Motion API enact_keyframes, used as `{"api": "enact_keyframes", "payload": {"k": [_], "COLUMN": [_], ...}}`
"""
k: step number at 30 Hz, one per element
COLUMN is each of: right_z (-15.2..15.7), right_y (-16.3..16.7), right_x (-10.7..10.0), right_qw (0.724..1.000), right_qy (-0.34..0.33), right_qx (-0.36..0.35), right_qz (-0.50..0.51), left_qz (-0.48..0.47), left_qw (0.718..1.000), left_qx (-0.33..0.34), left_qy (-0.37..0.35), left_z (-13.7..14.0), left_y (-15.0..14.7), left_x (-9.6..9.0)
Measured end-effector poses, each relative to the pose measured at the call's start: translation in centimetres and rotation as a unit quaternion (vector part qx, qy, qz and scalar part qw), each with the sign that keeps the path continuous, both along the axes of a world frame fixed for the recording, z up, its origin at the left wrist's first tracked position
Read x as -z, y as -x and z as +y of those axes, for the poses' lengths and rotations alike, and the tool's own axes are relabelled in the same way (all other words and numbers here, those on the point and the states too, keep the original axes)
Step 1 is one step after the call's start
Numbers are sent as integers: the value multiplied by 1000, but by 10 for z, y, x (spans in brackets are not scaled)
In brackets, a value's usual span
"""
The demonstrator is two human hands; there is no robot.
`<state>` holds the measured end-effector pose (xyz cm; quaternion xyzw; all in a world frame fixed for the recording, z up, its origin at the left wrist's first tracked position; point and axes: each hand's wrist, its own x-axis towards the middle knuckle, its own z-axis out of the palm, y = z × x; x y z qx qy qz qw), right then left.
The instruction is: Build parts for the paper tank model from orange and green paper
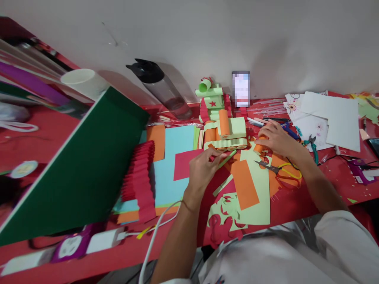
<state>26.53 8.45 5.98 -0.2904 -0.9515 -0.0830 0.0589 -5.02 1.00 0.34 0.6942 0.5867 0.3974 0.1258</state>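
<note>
My left hand (pixel 204 167) is closed, its fingertips pinching a narrow light-green paper strip (pixel 227 159). Around an orange paper roll (pixel 259 146) curl the fingers of my right hand (pixel 280 140). Between and beyond the hands stands a paper model tank (pixel 232 128) in green and orange with an orange tube on top. Another green paper model (pixel 213 103) with a red star is behind it. Scissors (pixel 277 170) with yellow and red handles lie below my right hand, on green and orange sheets. An orange paper rectangle (pixel 244 184) rests between my forearms.
On the left, a dark green board (pixel 79 165) leans beside pleated red paper (pixel 142 177) and blue sheets (pixel 177 146). A bottle (pixel 161 88) and a phone (pixel 241 90) stand near the wall. Pliers (pixel 312 148) and white papers (pixel 340 122) lie right. A white cable (pixel 154 232) crosses the front edge.
</note>
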Motion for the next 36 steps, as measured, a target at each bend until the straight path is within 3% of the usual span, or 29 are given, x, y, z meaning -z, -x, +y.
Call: {"api": "enact_keyframes", "payload": {"k": [6, 13, 18, 23, 32, 36], "right_z": [38, 49, 52, 50, 45, 30], "right_y": [19, 24, 24, 28, 26, 15], "right_x": [6, 8, 3, -2, -2, -10], "right_qw": [998, 997, 996, 994, 996, 999], "right_qy": [0, 10, 39, 48, 32, 27], "right_qx": [-43, -48, -43, -45, -29, 19], "right_qz": [-44, -54, -61, -82, -72, -31], "left_qz": [45, 12, -31, 4, 16, 16], "left_qw": [999, 1000, 996, 994, 997, 998], "left_qx": [-1, 5, 77, 106, 69, 57], "left_qy": [31, -16, -45, -40, -11, 5], "left_z": [2, 1, 0, 1, 4, 4], "left_y": [12, 12, 6, 2, 7, 7], "left_x": [7, 4, -4, 2, 7, 3]}}
